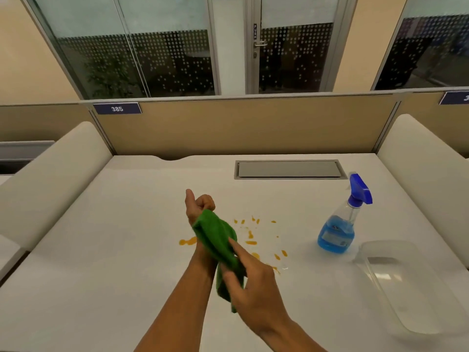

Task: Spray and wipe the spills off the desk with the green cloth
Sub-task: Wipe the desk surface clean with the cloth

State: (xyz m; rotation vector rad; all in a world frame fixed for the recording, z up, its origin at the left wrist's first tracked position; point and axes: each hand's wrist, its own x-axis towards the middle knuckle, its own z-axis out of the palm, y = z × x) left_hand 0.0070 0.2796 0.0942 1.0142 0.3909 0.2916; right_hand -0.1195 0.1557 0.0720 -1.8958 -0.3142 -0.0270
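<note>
A green cloth (220,246) hangs above the white desk (114,250), draped over my left wrist and forearm. My left hand (198,205) is raised with its fingers curled into a fist and the thumb up. My right hand (250,280) pinches the lower part of the cloth between thumb and fingers. Orange spills (251,242) dot the desk just beyond and to the right of the cloth, with one larger blot (188,241) left of my left forearm. A spray bottle (341,222) with blue liquid and a blue trigger head stands upright to the right of the spills.
A clear plastic container (416,283) lies at the right near the spray bottle. A grey cable hatch (289,169) sits in the desk at the back. Beige partition panels enclose the desk at the back and both sides.
</note>
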